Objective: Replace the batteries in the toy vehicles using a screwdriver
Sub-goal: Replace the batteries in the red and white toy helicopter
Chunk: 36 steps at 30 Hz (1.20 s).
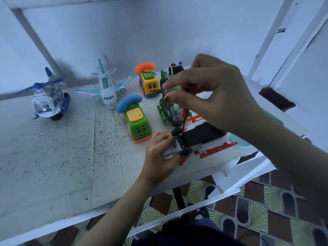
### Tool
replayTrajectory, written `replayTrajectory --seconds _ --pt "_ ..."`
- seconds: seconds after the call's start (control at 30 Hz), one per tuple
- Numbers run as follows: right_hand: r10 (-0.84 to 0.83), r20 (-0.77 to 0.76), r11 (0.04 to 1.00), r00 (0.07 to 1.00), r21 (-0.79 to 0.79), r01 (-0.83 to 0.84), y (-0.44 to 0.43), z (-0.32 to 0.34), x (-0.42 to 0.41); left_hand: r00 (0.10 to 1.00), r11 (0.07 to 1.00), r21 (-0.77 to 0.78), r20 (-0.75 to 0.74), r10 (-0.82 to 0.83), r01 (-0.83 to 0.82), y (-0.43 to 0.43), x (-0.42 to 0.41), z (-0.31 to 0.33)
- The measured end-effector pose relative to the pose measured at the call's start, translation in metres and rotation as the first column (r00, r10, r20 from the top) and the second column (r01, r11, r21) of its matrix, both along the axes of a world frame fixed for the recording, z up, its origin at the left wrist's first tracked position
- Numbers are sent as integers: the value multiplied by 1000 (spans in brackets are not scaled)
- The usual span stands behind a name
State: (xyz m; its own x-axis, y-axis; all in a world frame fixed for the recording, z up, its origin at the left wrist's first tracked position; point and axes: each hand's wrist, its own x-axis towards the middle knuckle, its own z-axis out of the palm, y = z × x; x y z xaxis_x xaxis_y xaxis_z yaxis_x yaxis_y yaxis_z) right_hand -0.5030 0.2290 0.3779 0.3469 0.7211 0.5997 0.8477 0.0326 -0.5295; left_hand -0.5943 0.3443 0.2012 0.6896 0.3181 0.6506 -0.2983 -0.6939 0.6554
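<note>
— Now, your right hand (218, 96): what's it on?
— Your fingertips pinch the screwdriver (183, 121) handle, shaft upright, tip down at the black underside of the upturned white-and-red toy (200, 137) directly below that hand.
— Your left hand (159, 153)?
— Curled round the toy's near end, over the table (53, 166).

Two phone cars (148, 82) (137, 121), two helicopters (50, 102) (168, 107), one airplane (106, 87), one police car (174, 69), one white-and-red toy (200, 137) — one screwdriver (183, 121)
</note>
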Motion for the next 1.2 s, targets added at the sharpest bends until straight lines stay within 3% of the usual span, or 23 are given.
replayTrajectory --seconds 0.07,0.1,0.23,0.3,0.47,0.57,0.63,0.73,0.83,0.9,1.0,1.1,1.2 --pt "-49 107 999 993 -11 51 0 -2 3 1000 1000 -8 2 1 -1 0 0 0" --pt "-26 79 999 997 -22 28 0 -1 4 1000 1000 -8 2 1 -1 0 0 1" --pt "156 -294 982 943 -53 -179 -3 4 2 1000 1000 -7 3 -3 3 1 1 0" --pt "193 -337 977 921 -19 -212 -4 7 1 1000 1000 -8 6 -2 2 1 1 -1" --pt "7 -46 999 999 -43 -9 0 7 3 1000 1000 -12 18 -15 15 0 1 -1" --pt "-128 194 990 973 -33 137 2 3 3 1000 1000 6 13 -19 19 0 0 -1" --pt "-173 234 979 957 -66 193 1 0 3 1000 1000 9 8 -12 12 -1 0 -1" --pt "-71 -16 984 997 -162 68 -5 0 4 1000 1000 -5 16 -10 11 -1 0 0" --pt "85 -266 983 960 -137 -124 -9 6 4 1000 1000 -6 19 -13 13 -1 1 0" --pt "160 -339 974 927 -98 -204 -11 8 3 1000 1000 -13 17 -6 6 0 1 -1" --pt "111 -241 988 964 -74 -132 -12 7 1 1000 1000 -4 12 -2 2 0 1 -2" --pt "-56 49 998 997 -28 57 -7 5 0 1000 1000 2 11 -16 16 -1 0 0" --pt "-238 362 967 902 1 254 -1 0 -2 1000 1000 -4 8 -11 11 0 1 -1"
